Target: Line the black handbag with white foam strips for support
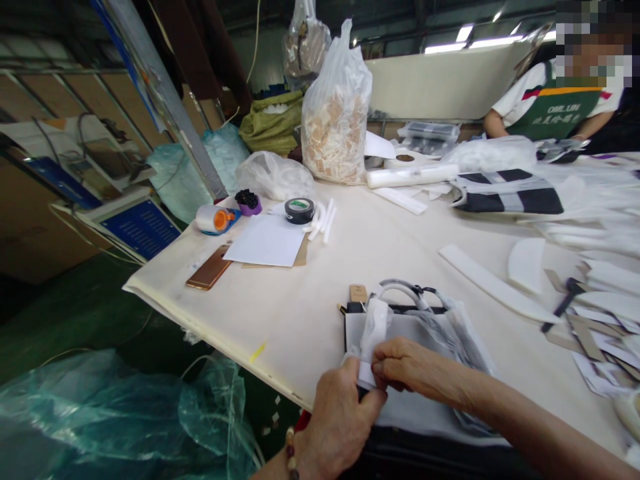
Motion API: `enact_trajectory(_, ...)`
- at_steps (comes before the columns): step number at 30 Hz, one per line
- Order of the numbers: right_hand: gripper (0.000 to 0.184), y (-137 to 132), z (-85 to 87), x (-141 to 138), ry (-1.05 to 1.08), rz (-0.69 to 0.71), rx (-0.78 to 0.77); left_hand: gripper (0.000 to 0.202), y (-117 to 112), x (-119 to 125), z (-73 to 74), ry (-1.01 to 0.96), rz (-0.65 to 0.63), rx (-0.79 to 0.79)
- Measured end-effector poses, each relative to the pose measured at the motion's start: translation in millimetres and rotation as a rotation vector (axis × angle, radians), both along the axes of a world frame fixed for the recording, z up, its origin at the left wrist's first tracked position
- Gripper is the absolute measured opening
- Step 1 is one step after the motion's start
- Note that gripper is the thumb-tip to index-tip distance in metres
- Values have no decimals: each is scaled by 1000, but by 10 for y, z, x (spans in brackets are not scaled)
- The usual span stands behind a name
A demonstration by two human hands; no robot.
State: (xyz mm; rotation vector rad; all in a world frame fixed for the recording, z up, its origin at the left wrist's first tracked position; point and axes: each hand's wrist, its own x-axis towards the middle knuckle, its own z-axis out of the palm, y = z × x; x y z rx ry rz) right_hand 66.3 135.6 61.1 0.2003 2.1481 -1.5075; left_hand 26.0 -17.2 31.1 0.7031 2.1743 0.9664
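Observation:
A grey handbag (430, 333) wrapped in white tissue paper lies at the near edge of the white table (300, 320). My left hand (340, 420) is closed on the bag's lower left corner. My right hand (415, 367) pinches a strip of white tissue paper (373, 340) that runs over the bag's left side. The bag's handle (400, 290) arches up at the far side, with a small brown tag (358, 293) next to it.
A copper phone (209, 268), white sheet (265, 241), black tape roll (299, 210) and orange-capped bottle (215, 218) lie at the left. A clear sack of tan pieces (336, 113) stands behind. White paper strips (495, 287) lie at right. Another person (555, 100) sits far right.

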Motion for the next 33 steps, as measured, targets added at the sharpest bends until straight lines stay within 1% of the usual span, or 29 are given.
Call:
enact_trajectory(6, 14, -67, 46, -21, -132, -159, -96, 15, 8, 14, 40, 63, -24, -78)
enact_trajectory(11, 10, -108, 37, -21, -158, -223, -145, 16, 18, 6, 48, 29, 7, -56)
enact_trajectory(14, 11, -124, 39, 16, -151, -264, -148, 20, -6, 5, 31, -44, 35, 22)
enact_trajectory(15, 12, -130, 43, 30, -145, -275, -151, 21, -19, 3, 19, -87, 35, 77)
enact_trajectory(18, 13, -151, 52, 64, -132, -305, -168, 23, -46, -9, -37, -265, 33, 313)
enact_trajectory(20, 15, -172, 45, 75, -114, -327, -171, 29, -45, -19, -86, -384, 74, 431)
enact_trajectory(21, 16, -183, 37, 79, -104, -340, -172, 30, -39, -22, -108, -440, 103, 460)
enact_trajectory(24, 18, -212, -2, 108, -90, -401, -193, 28, -18, -20, -151, -557, 181, 489)
enact_trajectory(29, 23, -193, -59, 226, -49, -494, -288, 33, 1, 7, -144, -615, 249, 494)
enact_trajectory(30, 26, -185, -64, 246, -36, -527, -274, 35, 4, 13, -142, -620, 262, 487)
enact_trajectory(33, 39, -188, -69, 274, -71, -624, -149, 36, 14, 25, -141, -615, 301, 466)
